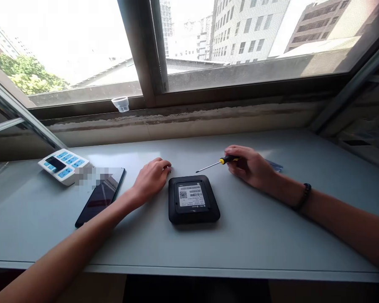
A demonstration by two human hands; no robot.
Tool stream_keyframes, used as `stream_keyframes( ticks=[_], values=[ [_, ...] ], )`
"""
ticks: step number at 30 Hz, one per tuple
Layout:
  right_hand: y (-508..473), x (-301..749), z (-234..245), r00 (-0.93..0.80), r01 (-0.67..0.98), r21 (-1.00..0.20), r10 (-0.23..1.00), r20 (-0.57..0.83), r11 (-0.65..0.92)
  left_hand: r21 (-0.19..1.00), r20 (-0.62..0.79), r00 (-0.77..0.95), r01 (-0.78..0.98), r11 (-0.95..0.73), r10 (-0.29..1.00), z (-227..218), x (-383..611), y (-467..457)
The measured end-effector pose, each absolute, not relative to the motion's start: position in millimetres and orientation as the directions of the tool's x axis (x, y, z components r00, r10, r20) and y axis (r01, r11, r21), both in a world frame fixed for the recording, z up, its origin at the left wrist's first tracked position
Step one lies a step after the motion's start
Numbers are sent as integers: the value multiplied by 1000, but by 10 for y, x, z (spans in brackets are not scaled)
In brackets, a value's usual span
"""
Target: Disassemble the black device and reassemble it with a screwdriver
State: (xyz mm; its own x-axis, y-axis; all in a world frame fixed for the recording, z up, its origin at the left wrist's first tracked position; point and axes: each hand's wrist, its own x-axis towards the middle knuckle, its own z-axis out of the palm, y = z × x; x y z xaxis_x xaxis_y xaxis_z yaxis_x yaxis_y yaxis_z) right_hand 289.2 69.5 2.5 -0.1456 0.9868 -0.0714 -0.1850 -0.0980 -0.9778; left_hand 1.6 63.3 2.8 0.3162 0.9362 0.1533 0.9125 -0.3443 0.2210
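The right hand (pixel 251 167) is gripping a slim black-and-yellow screwdriver (pixel 229 160) in closed fingers, its thin steel shaft pointing left, just past the top edge of a squat black rounded-square device (pixel 194 200) lying between the hands. The left hand (pixel 151 180) is resting nearer, loosely curled and empty, beside the device's upper-left corner. The device's white QR-code label (pixel 192 195) is showing barcodes, its small print unreadable.

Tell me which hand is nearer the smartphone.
Left. The left hand sits just right of the smartphone; the right hand is much farther right, past the black device.
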Motion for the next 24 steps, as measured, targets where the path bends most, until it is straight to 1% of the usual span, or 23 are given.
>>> stream_keyframes(
  ticks=[4,7,10,13,16,18,19,21,23,24],
  values=[
    [707,2895,-3,-149,-184,-978,986,-71,-98,225,168,318,909,-350,933,-2,41,601],
    [710,2895,-17,-151,-179,-979,986,-67,-94,258,189,311,900,-353,931,-7,48,555],
    [717,2906,-19,-158,-169,-982,986,-55,-82,343,223,287,872,-350,932,24,43,504],
    [727,2920,-13,-169,-149,-987,985,-38,-64,483,267,244,803,-349,932,80,43,453],
    [721,2919,-2,-172,-131,-991,985,-13,-36,629,266,236,692,-354,935,130,67,400],
    [702,2908,6,-163,-129,-992,986,16,-6,728,227,249,598,-334,942,152,96,363],
    [689,2902,9,-158,-130,-991,987,31,10,790,194,252,533,-303,948,160,112,345],
    [659,2892,11,-158,-135,-990,986,57,36,913,105,249,359,-192,963,171,140,310],
    [634,2888,9,-176,-134,-990,982,69,46,977,19,240,203,-70,971,179,158,282],
    [625,2888,7,-188,-133,-990,980,70,46,986,-7,232,162,-31,973,183,163,272]
  ],
)
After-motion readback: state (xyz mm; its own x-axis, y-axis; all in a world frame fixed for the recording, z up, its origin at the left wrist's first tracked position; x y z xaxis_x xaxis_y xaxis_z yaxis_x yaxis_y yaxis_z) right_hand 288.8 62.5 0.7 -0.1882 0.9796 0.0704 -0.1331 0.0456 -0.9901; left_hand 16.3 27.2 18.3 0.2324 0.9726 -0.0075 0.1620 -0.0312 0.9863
